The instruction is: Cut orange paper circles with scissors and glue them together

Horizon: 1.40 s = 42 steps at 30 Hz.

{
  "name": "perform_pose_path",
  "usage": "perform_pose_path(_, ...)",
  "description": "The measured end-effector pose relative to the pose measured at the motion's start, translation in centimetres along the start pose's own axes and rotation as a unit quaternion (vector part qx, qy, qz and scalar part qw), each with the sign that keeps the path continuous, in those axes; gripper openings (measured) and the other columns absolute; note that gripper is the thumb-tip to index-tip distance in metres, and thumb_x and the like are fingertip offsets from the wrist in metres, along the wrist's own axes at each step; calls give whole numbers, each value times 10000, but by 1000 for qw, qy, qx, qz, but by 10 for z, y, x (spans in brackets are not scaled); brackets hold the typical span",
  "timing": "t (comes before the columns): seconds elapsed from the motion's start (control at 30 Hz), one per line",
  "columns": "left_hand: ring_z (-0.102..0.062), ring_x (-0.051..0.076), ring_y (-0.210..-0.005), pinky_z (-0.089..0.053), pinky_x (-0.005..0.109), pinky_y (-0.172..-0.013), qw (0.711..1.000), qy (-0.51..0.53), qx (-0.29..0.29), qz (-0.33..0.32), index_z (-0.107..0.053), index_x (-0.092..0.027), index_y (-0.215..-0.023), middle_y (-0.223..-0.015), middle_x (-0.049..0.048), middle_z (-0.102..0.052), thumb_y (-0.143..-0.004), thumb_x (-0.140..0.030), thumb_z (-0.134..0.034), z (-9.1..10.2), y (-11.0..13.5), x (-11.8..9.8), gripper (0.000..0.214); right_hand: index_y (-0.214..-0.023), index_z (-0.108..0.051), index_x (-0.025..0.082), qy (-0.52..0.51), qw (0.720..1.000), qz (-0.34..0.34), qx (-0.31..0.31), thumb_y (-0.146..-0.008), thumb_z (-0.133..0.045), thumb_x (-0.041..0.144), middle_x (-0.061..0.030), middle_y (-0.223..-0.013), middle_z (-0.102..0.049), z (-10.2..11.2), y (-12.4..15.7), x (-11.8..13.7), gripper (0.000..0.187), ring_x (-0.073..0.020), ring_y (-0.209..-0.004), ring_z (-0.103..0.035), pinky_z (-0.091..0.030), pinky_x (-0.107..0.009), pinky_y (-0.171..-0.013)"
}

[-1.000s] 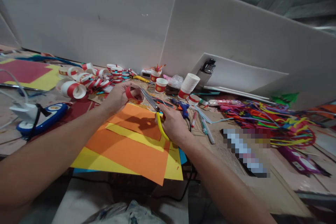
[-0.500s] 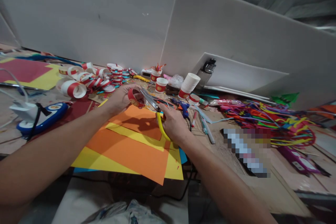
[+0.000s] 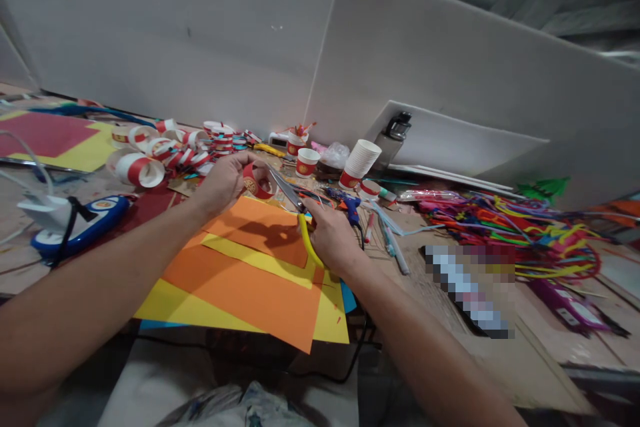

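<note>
My left hand [image 3: 225,181] is closed around a red paper-cup ring [image 3: 256,183] with a gold mark, held above the orange sheet. My right hand [image 3: 331,237] grips yellow-handled scissors [image 3: 295,212]; their blades point up-left and meet the ring's right edge. Both hands hover over stacked orange paper [image 3: 250,273] and yellow paper [image 3: 330,317] at the table's near edge.
A heap of cut red-and-white cup rings [image 3: 165,150] lies at the back left. A white cup stack [image 3: 359,163], a blue glue gun [image 3: 350,205], pens [image 3: 393,240] and tangled coloured pipe cleaners [image 3: 525,230] fill the right. A blue-white device [image 3: 75,227] sits at the left.
My left hand has turned the red ring a little and lifted it slightly; the scissors stay at its edge. Little else has moved.
</note>
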<state>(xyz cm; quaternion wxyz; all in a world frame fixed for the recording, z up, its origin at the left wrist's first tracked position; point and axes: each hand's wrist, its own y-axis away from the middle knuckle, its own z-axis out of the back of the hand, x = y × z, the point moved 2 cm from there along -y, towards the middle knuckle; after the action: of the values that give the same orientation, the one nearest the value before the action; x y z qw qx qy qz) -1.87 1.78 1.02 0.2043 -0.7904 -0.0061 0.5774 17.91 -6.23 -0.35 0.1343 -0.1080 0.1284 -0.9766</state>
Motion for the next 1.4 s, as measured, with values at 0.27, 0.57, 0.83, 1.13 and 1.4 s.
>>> perform_pose_path(0.27,-673,179,-648,-519,258,-563,997,-21,74,20,-663,-122,-769,-709,64,-685,-646,-221,-823,-4,4,8,225,-1387,-540,227,36,999,-6,23,-950,-497,345,-122,-1099,-686,3,0,3,454,-249,-897,-646,-403,-297,-675)
perform_pose_path(0.57,-662,177,-655,-523,269,-579,997,-5,81,18,-663,-124,-771,-718,54,-673,-640,-189,-819,-1,2,12,214,-1405,-529,209,43,999,0,21,-944,-481,294,-129,-1084,-706,1,1,3,471,-260,-918,-661,-422,-309,-716)
perform_pose_path(0.83,-619,148,-603,-493,248,-541,994,-23,105,8,-627,-140,-657,-678,60,-653,-706,-283,-800,-2,3,9,230,-1363,-564,183,18,1000,20,-4,-949,-470,301,-127,-1061,-729,-4,0,-3,441,-245,-890,-668,-434,-298,-726)
perform_pose_path(1.13,-598,115,-499,-489,224,-498,999,-35,4,-17,-614,-141,-738,-593,20,-643,-636,-410,-881,5,0,0,393,-1332,-585,183,15,1000,9,3,-949,-483,290,-109,-995,-729,-3,1,-1,411,-230,-850,-660,-415,-284,-692)
perform_pose_path(1.4,-612,136,-469,-489,239,-463,999,17,32,22,-605,-135,-713,-583,19,-644,-609,-341,-888,-7,5,1,366,-1382,-550,237,44,999,-3,2,-944,-515,364,-122,-1090,-680,1,1,2,457,-251,-883,-651,-412,-296,-678)
